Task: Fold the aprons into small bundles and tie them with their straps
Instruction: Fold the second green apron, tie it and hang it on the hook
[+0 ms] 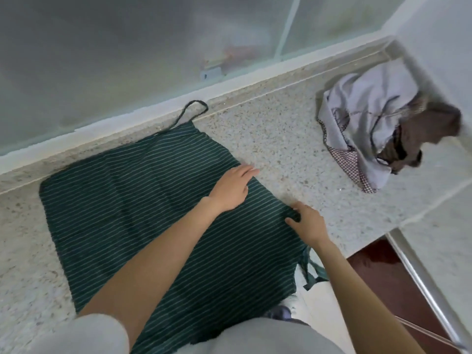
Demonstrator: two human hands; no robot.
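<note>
A dark green apron with thin white stripes (122, 210) lies spread flat on the speckled stone counter (275, 134). Its neck loop (190, 111) reaches toward the window sill at the back. Waist straps (310, 269) dangle off the counter's front edge at the right. My left hand (229, 190) rests flat on the apron near its right edge, fingers straight. My right hand (306, 223) pinches that right edge between thumb and fingers, just in front of the left hand.
A crumpled heap of other aprons (378, 129), pale lilac, checked and brown, sits at the counter's far right by the wall. A frosted sliding window (127, 47) runs along the back. The counter's front edge drops to a dark red floor (383, 272) on the right.
</note>
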